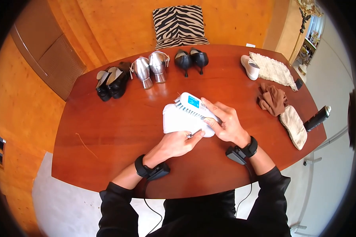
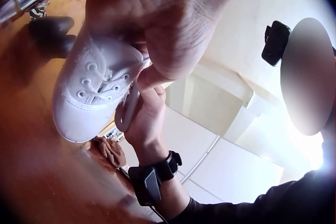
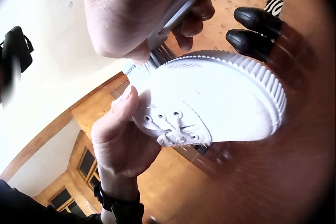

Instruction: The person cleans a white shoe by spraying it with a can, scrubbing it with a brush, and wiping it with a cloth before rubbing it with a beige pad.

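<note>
A white lace-up sneaker [image 1: 174,120] is held over the table by my left hand [image 1: 177,143], whose thumb and fingers grip it near the heel opening. Its laces and eyelets [image 2: 100,85] show in the left wrist view, and its ridged sole edge [image 3: 262,79] in the right wrist view. My right hand [image 1: 228,123] grips the handle of a white scrub brush [image 1: 192,103] with a blue label. The bristles [image 1: 185,110] point down toward the shoe and overlap it in the head view.
Along the back stand black loafers [image 1: 112,82], silver heels [image 1: 141,69] and black heels [image 1: 183,61]. To the right lie another white sneaker [image 1: 250,67], a cream textured cloth [image 1: 272,70], a brown cloth [image 1: 273,98], a beige satin piece [image 1: 293,126] and a black can [image 1: 317,119].
</note>
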### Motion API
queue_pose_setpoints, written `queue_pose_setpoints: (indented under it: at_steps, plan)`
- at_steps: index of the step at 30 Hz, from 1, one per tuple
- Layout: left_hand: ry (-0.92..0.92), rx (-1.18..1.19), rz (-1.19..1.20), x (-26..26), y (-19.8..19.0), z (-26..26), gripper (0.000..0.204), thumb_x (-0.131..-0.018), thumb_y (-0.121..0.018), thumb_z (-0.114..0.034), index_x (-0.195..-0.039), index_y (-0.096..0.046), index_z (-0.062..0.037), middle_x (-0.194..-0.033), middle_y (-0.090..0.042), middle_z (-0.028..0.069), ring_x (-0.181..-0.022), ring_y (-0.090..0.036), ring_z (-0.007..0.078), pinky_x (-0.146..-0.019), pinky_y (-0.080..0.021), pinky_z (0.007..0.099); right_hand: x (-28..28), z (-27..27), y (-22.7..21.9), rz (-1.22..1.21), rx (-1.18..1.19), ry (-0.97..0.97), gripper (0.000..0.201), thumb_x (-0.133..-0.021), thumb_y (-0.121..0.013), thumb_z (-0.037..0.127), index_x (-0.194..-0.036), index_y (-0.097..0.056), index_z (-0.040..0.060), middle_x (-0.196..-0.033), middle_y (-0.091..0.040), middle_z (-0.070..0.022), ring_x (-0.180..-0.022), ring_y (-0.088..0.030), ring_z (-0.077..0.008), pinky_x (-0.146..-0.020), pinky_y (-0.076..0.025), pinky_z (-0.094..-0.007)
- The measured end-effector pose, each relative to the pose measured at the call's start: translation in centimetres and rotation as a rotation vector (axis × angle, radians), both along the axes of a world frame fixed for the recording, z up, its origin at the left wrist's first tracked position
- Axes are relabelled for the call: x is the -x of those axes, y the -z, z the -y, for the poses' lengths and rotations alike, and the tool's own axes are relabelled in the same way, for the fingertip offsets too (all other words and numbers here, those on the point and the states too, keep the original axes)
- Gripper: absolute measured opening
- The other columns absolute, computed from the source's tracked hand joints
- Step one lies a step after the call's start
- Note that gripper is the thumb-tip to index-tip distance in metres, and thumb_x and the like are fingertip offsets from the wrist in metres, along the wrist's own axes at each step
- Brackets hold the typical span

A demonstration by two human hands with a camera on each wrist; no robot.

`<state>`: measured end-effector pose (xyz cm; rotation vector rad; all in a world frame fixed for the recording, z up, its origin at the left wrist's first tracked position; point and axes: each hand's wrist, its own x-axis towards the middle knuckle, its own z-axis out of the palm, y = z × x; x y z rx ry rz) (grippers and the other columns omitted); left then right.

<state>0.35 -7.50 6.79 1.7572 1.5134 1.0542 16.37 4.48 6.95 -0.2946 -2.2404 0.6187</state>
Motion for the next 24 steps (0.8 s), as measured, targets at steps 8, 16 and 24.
queue_pose_setpoints:
  at_steps: [8,16,24]
  plan:
    - [-0.026,-0.169,-0.129,0.7,0.3,-0.6,0.023,-0.089,-0.053,-0.018,-0.094,-0.065,0.0017,-0.074,-0.063,0.0158,-0.065,-0.059,0.0277,-0.061,-0.047,0.0363,1.1,0.2,-1.3,0.047,0.017,0.003,0.051,-0.079,-0.066,0.015,-0.126,-0.051,0.0037,-0.082,-0.061,-0.0162,-0.062,-0.058,-0.0277,-0.057,-0.048,-0.0344]
    - [-0.03,-0.228,-0.254,1.0,-0.5,-0.4,0.02,-0.086,-0.053,-0.013,-0.086,-0.063,0.0049,-0.071,-0.061,0.0175,-0.064,-0.058,0.0312,-0.06,-0.046,0.0385,2.1,0.2,-2.0,0.025,-0.017,0.008,0.05,-0.079,-0.066,0.016,-0.126,-0.052,0.004,-0.078,-0.06,-0.0161,-0.059,-0.057,-0.0273,-0.056,-0.047,-0.0346]
    - [-0.021,-0.287,-0.44,1.7,-0.8,-0.3,0.02,-0.085,-0.055,-0.013,-0.097,-0.063,0.0016,-0.091,-0.063,0.0171,-0.084,-0.058,0.0348,-0.075,-0.046,0.0412,2.3,0.3,-3.9,0.038,-0.086,0.011,0.048,-0.079,-0.066,0.017,-0.124,-0.054,0.0062,-0.074,-0.058,-0.0132,-0.05,-0.052,-0.0244,-0.05,-0.045,-0.0334]
